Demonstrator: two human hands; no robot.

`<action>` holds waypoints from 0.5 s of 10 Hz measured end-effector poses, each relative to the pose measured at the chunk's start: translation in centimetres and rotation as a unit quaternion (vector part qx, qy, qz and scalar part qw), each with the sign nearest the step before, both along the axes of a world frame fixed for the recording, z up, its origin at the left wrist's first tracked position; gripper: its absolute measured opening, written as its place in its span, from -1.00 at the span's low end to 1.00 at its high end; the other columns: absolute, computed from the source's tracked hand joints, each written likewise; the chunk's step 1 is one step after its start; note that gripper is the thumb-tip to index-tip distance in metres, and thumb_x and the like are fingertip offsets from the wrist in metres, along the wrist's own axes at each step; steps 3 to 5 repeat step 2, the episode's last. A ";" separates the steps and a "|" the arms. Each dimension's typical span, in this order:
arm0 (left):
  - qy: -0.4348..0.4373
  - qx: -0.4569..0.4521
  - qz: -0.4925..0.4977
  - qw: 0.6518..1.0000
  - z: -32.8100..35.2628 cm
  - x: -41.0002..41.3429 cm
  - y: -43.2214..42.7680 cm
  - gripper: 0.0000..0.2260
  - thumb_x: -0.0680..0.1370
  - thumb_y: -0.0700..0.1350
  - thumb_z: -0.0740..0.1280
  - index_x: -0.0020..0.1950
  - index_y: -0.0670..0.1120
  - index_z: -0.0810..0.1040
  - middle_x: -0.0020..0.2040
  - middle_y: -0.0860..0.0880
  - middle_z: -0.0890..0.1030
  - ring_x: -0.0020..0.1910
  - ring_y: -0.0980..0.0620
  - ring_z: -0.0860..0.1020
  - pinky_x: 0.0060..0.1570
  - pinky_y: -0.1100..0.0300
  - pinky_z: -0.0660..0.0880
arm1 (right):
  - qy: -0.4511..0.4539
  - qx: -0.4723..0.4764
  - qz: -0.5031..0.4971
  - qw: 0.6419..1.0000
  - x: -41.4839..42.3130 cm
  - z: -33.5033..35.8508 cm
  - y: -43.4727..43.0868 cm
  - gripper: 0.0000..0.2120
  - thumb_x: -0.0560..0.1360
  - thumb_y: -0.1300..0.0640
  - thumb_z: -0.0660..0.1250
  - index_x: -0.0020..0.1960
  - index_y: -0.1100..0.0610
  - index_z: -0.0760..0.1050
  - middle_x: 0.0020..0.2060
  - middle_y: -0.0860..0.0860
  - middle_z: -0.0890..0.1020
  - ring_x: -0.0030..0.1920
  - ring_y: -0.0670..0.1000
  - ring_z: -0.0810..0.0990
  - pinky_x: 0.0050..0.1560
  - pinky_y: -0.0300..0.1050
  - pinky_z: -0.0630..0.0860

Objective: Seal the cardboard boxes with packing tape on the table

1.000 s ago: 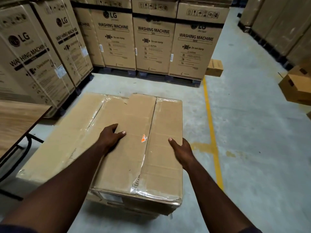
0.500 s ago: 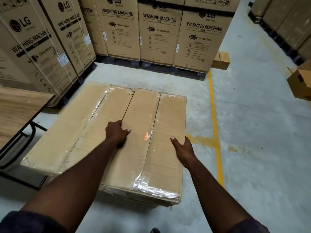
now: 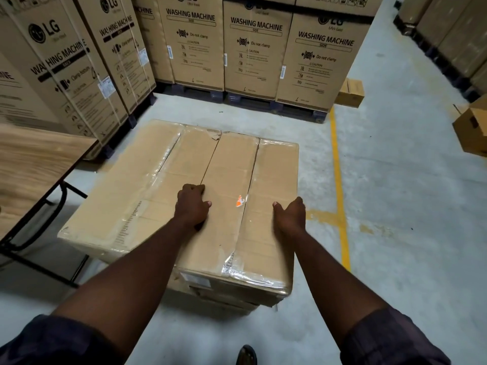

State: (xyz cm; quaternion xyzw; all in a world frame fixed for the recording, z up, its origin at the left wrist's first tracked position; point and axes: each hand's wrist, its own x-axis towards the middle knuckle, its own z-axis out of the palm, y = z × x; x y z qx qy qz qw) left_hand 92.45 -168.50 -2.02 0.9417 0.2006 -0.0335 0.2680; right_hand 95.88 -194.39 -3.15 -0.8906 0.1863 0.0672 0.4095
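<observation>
A large cardboard box [image 3: 147, 180] lies in front of me, its top flaps closed and clear packing tape shining along the seams and the near corner. My left hand [image 3: 192, 205] is on the top, fingers curled into the middle flap seam, thumb sticking out to the right. My right hand [image 3: 290, 214] holds the box's right edge, thumb on top and fingers hidden over the side. A small orange sticker [image 3: 239, 201] sits between the two hands. No tape roll is in view.
A wooden-topped table [image 3: 34, 164] with black legs stands at the left, beside the box. Tall washing machine cartons [image 3: 253, 48] on pallets line the back and left. Smaller boxes [image 3: 471, 130] stand at the right. A yellow floor line [image 3: 340, 185] runs past the box.
My left hand went from lying flat to curling its fingers at the flap seam. My right hand slid outward to the box's right edge. My view has tilted down and closer.
</observation>
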 end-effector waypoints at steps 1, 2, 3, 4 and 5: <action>-0.010 -0.030 -0.024 0.999 0.5 -2.2 2.4 -0.43 0.49 -0.10 0.50 0.49 -0.06 0.43 0.40 -0.20 0.39 0.40 -0.20 0.36 0.34 0.00 0.36 | -0.013 -0.126 0.009 0.992 -1.4 1.4 2.7 -0.30 0.61 0.00 0.33 0.58 0.25 0.10 0.59 0.21 0.14 0.59 0.21 0.10 0.54 0.20 0.12; -0.034 -0.031 -0.032 0.998 0.1 -4.2 6.4 -0.39 0.44 -0.11 0.54 0.46 -0.08 0.46 0.37 -0.20 0.43 0.40 -0.18 0.38 0.36 0.06 0.32 | -0.044 -0.153 0.064 0.985 -2.4 2.8 7.1 -0.29 0.62 0.00 0.30 0.62 0.22 0.06 0.62 0.16 0.08 0.62 0.16 0.01 0.57 0.20 -0.04; -0.034 -0.031 -0.032 0.998 0.1 -4.2 6.4 -0.39 0.44 -0.11 0.54 0.46 -0.08 0.46 0.37 -0.20 0.43 0.40 -0.18 0.38 0.36 0.06 0.32 | -0.044 -0.153 0.064 0.985 -2.4 2.8 7.1 -0.29 0.62 0.00 0.30 0.62 0.22 0.06 0.62 0.16 0.08 0.62 0.16 0.01 0.57 0.20 -0.04; -0.034 -0.031 -0.032 0.998 0.1 -4.2 6.4 -0.39 0.44 -0.11 0.54 0.46 -0.08 0.46 0.37 -0.20 0.43 0.40 -0.18 0.38 0.36 0.06 0.32 | -0.044 -0.153 0.064 0.985 -2.4 2.8 7.1 -0.29 0.62 0.00 0.30 0.62 0.22 0.06 0.62 0.16 0.08 0.62 0.16 0.01 0.57 0.20 -0.04; -0.034 -0.031 -0.032 0.998 0.1 -4.2 6.4 -0.39 0.44 -0.11 0.54 0.46 -0.08 0.46 0.37 -0.20 0.43 0.40 -0.18 0.38 0.36 0.06 0.32 | -0.044 -0.153 0.064 0.985 -2.4 2.8 7.1 -0.29 0.62 0.00 0.30 0.62 0.22 0.06 0.62 0.16 0.08 0.62 0.16 0.01 0.57 0.20 -0.04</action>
